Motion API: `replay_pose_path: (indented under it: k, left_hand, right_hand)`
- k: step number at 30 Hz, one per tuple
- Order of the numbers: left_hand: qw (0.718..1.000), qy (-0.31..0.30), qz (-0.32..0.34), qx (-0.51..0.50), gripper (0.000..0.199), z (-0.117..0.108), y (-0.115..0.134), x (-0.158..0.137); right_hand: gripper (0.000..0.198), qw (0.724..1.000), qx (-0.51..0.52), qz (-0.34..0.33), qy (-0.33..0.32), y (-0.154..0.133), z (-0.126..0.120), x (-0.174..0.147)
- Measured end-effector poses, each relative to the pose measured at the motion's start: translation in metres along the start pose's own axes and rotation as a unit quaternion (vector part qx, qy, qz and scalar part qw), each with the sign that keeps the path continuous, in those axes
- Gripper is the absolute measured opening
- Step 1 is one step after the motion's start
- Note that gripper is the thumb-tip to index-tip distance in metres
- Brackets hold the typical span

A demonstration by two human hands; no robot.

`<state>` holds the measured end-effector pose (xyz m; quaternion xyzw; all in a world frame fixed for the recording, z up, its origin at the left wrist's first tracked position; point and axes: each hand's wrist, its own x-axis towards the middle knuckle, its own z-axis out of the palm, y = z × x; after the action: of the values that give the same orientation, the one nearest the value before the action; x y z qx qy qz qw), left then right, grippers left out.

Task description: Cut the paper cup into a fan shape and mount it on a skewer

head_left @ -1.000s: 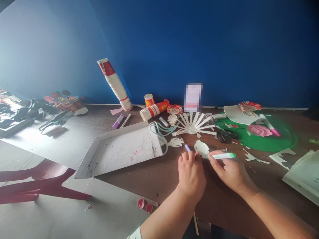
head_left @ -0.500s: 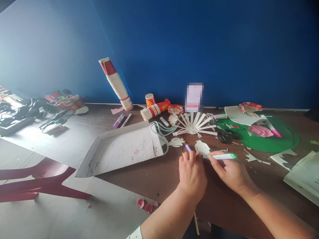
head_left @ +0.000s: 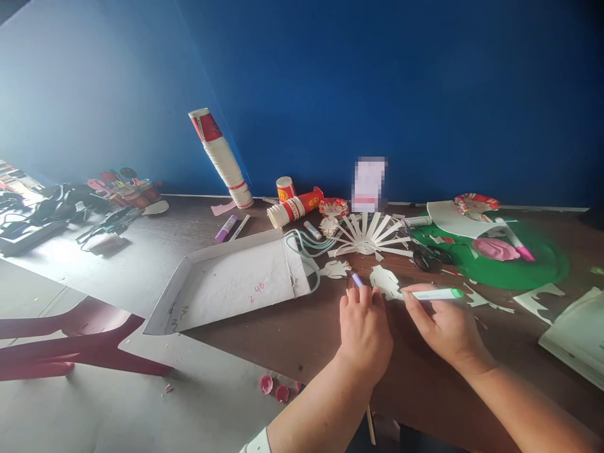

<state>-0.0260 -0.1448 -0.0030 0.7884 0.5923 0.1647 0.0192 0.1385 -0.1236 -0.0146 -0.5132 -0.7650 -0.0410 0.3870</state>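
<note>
My right hand (head_left: 448, 330) is closed round a white marker (head_left: 431, 294) with a green end pointing right. The marker's other end is close to a white paper cutout (head_left: 385, 281) lying on the table. My left hand (head_left: 365, 324) is closed beside the cutout's lower left edge, its thumb near the paper. A light purple marker end (head_left: 357, 279) sticks out past its curled fingers; the rest is hidden. Another white cutout (head_left: 336, 270) lies further left. Behind it, a fringed white paper cup (head_left: 365, 242) is spread open in strips.
Left of my hands is a shallow cardboard box lid (head_left: 245, 296). A leaning cup stack (head_left: 224, 160) and fallen red cups (head_left: 297, 207) are by the blue wall. Black scissors (head_left: 427, 257), a green sheet (head_left: 538, 264), paper scraps (head_left: 538, 299) and a book (head_left: 578, 336) are rightward.
My right hand has moved slightly right with the marker, widening the gap from my left hand. The left hand has stayed in place. The whole view has shifted a little.
</note>
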Motion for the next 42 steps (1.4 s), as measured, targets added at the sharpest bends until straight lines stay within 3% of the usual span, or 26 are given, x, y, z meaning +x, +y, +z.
replay_pose_path:
  k: [17,21,26,30,35,42]
  left_hand:
    - [1.0,-0.008,-0.001,-0.002,0.038,0.0,0.0,0.0]
    - [1.0,0.002,-0.003,-0.009,0.041,0.002,-0.001,-0.002]
    - [1.0,0.018,-0.001,-0.015,0.039,0.005,-0.003,-0.003]
    - [0.999,0.013,-0.006,-0.029,0.036,0.004,-0.005,-0.004]
    - [0.998,0.03,0.011,-0.056,0.029,-0.002,-0.006,-0.006]
    - [0.992,0.111,-0.042,-0.036,0.043,0.001,-0.01,-0.007]
  right_hand:
    - [0.02,0.998,0.036,0.045,-0.03,-0.002,0.001,-0.001]
    - [0.024,0.994,0.037,0.099,0.008,0.004,-0.005,0.001]
    - [0.03,0.981,-0.008,0.141,0.131,0.021,-0.015,0.004]
    - [0.04,0.971,-0.128,0.187,0.07,0.045,-0.021,0.001]
    - [0.043,0.95,-0.263,0.165,0.008,0.071,-0.022,-0.011]
    - [0.06,0.946,-0.277,0.171,-0.002,0.082,-0.013,-0.02]
